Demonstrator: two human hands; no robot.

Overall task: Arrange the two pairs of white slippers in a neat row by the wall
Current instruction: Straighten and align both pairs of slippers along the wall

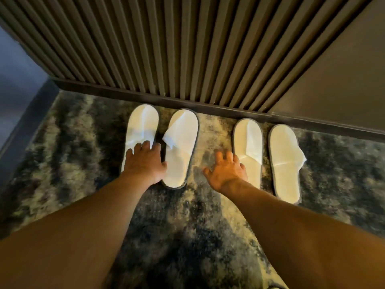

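Note:
Two pairs of white slippers with grey edging lie on the carpet, toes toward the wall. The left pair is a far-left slipper and its mate, whose upper is folded askew. The right pair is an inner slipper and an outer slipper with a creased upper sticking out to the right. My left hand rests flat on the heel of the far-left slipper, fingers spread, thumb by its mate. My right hand hovers spread beside the inner right slipper, its fingers at that slipper's left edge.
A ribbed dark wall panel with a dark skirting board runs along the back. A plain dark panel stands at the right. The mottled grey and beige carpet covers the floor. A gap of carpet separates the two pairs.

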